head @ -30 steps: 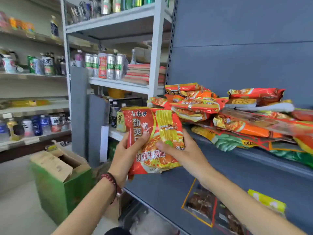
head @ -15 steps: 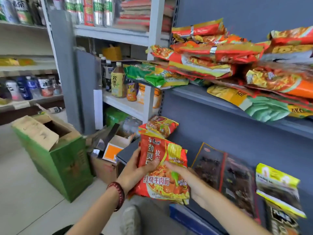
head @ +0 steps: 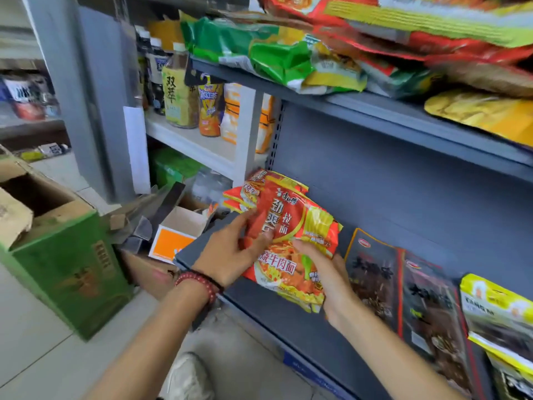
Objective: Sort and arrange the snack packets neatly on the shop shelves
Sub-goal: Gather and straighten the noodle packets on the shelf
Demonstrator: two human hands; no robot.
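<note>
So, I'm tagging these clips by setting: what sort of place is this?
Most likely a small grocery or convenience shop: grey metal shelving piled with noodle packets, bottled drinks on the neighbouring white shelf, and opened cartons on the floor. The left hand and right hand hold a red noodle packet.

Single head-worn view
Wide-angle, looking forward and down, close to the lower shelf (head: 302, 336) running toward 2 o'clock.

A red-and-yellow noodle packet (head: 288, 223) is gripped by the left hand (head: 227, 252) and right hand (head: 331, 284); dark brown packets (head: 375, 284) are seen right of them.
</note>
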